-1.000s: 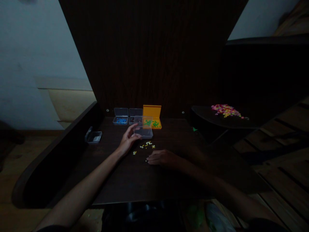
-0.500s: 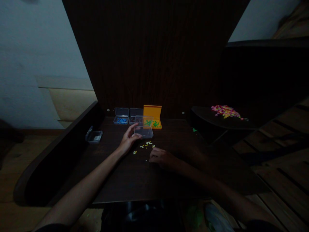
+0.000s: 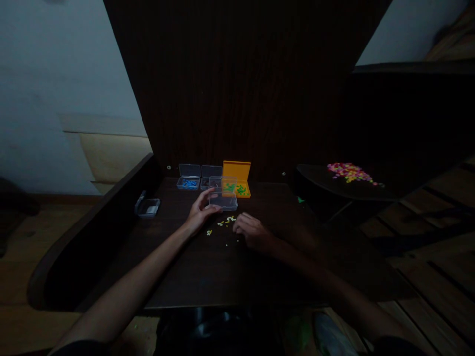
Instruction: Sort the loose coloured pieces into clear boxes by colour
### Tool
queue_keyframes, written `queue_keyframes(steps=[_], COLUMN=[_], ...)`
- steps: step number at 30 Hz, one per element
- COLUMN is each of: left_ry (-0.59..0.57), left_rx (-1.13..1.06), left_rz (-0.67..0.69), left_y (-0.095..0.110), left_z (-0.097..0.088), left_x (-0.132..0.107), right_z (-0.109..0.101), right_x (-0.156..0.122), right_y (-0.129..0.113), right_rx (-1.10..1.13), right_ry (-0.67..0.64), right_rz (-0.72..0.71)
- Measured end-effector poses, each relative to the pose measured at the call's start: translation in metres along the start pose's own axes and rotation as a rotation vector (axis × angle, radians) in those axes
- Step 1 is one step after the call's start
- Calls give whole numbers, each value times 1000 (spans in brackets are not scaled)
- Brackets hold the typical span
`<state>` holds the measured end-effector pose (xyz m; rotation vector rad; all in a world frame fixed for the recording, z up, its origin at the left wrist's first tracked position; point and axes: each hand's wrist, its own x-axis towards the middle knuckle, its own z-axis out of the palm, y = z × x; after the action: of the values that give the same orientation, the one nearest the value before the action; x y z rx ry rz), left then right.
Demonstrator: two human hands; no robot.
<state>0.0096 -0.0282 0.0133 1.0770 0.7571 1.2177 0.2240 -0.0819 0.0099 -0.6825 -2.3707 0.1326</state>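
Note:
My left hand grips the left side of a clear plastic box whose lid stands open. Just in front of the box, small yellow and white pieces lie scattered on the dark wooden surface. My right hand is at the right edge of these pieces with its fingers drawn together; whatever the fingertips pinch is hidden. Behind the held box stand an open orange box with green pieces, and an open clear box with blue pieces.
Another open clear box with dark contents stands between the blue and orange ones. A small clear case sits by the left side panel. At right, a pile of pink and yellow pieces lies on a dark ledge.
My right hand has moved slightly up and away from me, along the right side of the yellow and white pieces. My left hand keeps its hold on the clear box.

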Motion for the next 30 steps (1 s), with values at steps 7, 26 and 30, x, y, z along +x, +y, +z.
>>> queue_keyframes(steps=[7, 26, 30], left_ry=[-96, -81, 6], left_rx=[22, -2, 17], left_rz=[-45, -42, -51], left_y=[0, -1, 2], left_z=[1, -7, -13], left_x=[-3, 2, 8], right_z=[-24, -1, 16], right_x=[42, 55, 50], right_y=[18, 17, 0], right_rx=[-58, -74, -31], right_ry=[140, 145, -75], right_rz=[79, 61, -35])
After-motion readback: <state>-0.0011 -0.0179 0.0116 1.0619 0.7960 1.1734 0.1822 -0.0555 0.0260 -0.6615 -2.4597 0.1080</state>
